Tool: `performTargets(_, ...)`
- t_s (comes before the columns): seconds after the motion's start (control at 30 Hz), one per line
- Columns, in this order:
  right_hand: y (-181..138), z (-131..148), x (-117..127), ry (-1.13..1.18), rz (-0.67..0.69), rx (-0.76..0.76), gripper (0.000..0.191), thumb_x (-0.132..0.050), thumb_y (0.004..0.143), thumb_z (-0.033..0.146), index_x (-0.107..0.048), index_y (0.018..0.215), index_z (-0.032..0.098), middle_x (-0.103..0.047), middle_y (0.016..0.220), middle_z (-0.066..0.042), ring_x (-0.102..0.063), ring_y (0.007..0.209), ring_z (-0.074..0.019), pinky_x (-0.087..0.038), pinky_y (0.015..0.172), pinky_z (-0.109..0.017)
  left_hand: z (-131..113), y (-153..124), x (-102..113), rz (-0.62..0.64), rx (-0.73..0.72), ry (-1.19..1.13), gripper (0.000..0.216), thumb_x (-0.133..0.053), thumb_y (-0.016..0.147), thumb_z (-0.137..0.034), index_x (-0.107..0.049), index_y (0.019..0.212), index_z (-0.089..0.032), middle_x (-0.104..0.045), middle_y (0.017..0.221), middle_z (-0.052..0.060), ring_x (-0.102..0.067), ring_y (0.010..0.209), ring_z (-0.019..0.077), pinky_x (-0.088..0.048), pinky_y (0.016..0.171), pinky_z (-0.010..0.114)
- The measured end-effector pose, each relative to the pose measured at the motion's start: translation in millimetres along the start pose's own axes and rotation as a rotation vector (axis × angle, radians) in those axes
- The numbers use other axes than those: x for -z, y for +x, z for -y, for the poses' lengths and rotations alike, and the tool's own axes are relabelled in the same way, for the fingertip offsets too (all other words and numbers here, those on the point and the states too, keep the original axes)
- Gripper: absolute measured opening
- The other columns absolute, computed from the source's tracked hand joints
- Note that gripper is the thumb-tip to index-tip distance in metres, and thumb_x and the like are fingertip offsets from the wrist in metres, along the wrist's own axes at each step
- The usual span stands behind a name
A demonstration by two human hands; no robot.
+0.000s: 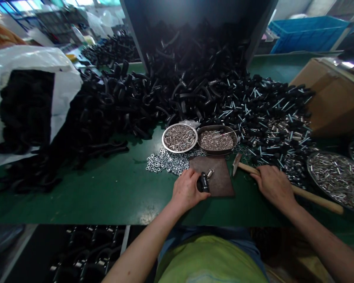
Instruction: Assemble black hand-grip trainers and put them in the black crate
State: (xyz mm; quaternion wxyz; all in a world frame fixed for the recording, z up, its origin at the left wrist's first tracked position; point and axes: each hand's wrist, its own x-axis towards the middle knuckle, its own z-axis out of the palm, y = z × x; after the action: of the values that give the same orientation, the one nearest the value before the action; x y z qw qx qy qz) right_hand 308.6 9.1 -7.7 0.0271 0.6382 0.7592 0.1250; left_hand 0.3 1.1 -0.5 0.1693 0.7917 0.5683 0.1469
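Note:
My left hand [187, 189] is closed around a small black plastic part [203, 183] with a metal spring and ring [210, 173] sticking out, held on a dark brown pad [220, 182]. My right hand [273, 184] rests curled over the wooden handle of a hammer [315, 196]; the hammer's metal head [236, 163] lies just right of the pad. Two round metal dishes sit beyond the pad: a white-rimmed dish [179, 138] of small metal pieces and a dark dish [217, 140] of tiny silver parts.
Loose nuts [165, 162] lie scattered left of the pad on the green table [106, 196]. A large heap of black curved handles [112, 106] and black knobs with screws [271, 114] fills the back. A metal tray of pins [336, 177], cardboard box [330, 94] and white sack [32, 78] flank it.

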Motion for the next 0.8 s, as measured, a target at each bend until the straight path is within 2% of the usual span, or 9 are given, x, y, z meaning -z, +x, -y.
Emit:
performTargets(0.07,2.0,7.1,16.2,0.051,0.009,-0.042,0.032,-0.039,0.091,0.039,-0.059,0.092,0.014,-0.064,0.080,-0.010,-0.058,0.073,-0.0251,-0.038,0.058,-0.034,-0.1,-0.7,0.2,-0.006,-0.004,-0.006,0.053,-0.075,0.059,-0.051,-0.061,0.101,-0.022,-0.056,0.100,0.005,-0.051,0.097,0.0248,-0.045,0.081,0.036)
performTargets(0.13,4.1,18.0,41.6,0.237,0.008,-0.055,0.034,-0.033,0.094,0.037,-0.059,0.103,0.017,-0.067,0.081,-0.007,-0.061,0.066,-0.0218,-0.040,0.054,-0.031,0.0,-1.6,-0.5,-0.014,-0.008,-0.013,0.053,-0.075,0.059,-0.052,-0.061,0.101,-0.021,-0.056,0.099,0.006,-0.051,0.096,0.0249,-0.046,0.081,0.037)
performTargets(0.27,2.9,51.6,79.2,0.642,-0.169,0.027,0.036,-0.030,0.094,0.031,-0.052,0.121,0.021,-0.069,0.088,-0.006,-0.065,0.072,-0.0179,-0.048,0.062,-0.029,0.4,-2.0,-1.1,-0.017,-0.011,-0.028,0.054,-0.076,0.059,-0.051,-0.062,0.102,-0.022,-0.057,0.098,0.006,-0.052,0.094,0.0250,-0.046,0.081,0.037)
performTargets(0.33,1.0,68.2,79.4,0.651,-0.200,0.111,0.036,-0.031,0.094,0.030,-0.054,0.121,0.021,-0.069,0.089,-0.007,-0.066,0.075,-0.0185,-0.050,0.063,-0.029,0.3,-1.9,-0.7,-0.023,-0.010,-0.040,0.054,-0.076,0.058,-0.050,-0.062,0.102,-0.022,-0.057,0.099,0.006,-0.052,0.094,0.0251,-0.046,0.081,0.038)
performTargets(0.47,0.1,80.6,72.1,0.524,-0.035,0.246,0.035,-0.036,0.093,0.030,-0.055,0.122,0.023,-0.071,0.092,-0.006,-0.067,0.071,-0.0188,-0.051,0.058,-0.030,0.1,-2.2,-0.3,-0.033,-0.014,-0.053,0.053,-0.076,0.059,-0.049,-0.063,0.102,-0.021,-0.058,0.099,0.006,-0.052,0.096,0.0256,-0.046,0.083,0.038)
performTargets(0.57,-1.6,76.5,79.3,0.650,-0.192,0.135,0.036,-0.034,0.094,0.029,-0.051,0.125,0.023,-0.069,0.101,-0.006,-0.067,0.077,-0.0185,-0.052,0.064,-0.030,0.6,-2.3,-0.6,-0.029,-0.015,-0.051,0.055,-0.076,0.059,-0.049,-0.062,0.103,-0.021,-0.057,0.099,0.006,-0.052,0.095,0.0256,-0.046,0.082,0.038)
performTargets(0.63,-3.6,76.1,80.6,0.715,-0.318,0.092,0.036,-0.032,0.094,0.028,-0.051,0.124,0.021,-0.070,0.095,-0.007,-0.066,0.074,-0.0181,-0.051,0.063,-0.028,0.8,-2.3,-0.6,-0.027,-0.015,-0.046,0.054,-0.076,0.059,-0.050,-0.062,0.103,-0.021,-0.057,0.100,0.006,-0.052,0.096,0.0256,-0.045,0.082,0.038)
performTargets(0.67,-4.3,77.3,78.1,0.695,-0.321,0.112,0.036,-0.032,0.094,0.028,-0.053,0.122,0.021,-0.070,0.089,-0.007,-0.066,0.070,-0.0179,-0.050,0.060,-0.028,0.7,-2.3,-0.6,-0.028,-0.016,-0.045,0.054,-0.076,0.059,-0.049,-0.062,0.103,-0.021,-0.057,0.100,0.006,-0.051,0.096,0.0255,-0.045,0.083,0.038)
performTargets(0.8,-5.3,78.9,53.7,0.406,-0.095,0.237,0.037,-0.034,0.094,0.031,-0.054,0.124,0.023,-0.069,0.082,-0.004,-0.063,0.065,-0.0162,-0.044,0.053,-0.025,0.1,-3.3,-0.7,-0.032,-0.021,-0.046,0.053,-0.076,0.059,-0.049,-0.062,0.101,-0.021,-0.057,0.099,0.006,-0.052,0.095,0.0253,-0.045,0.083,0.038)
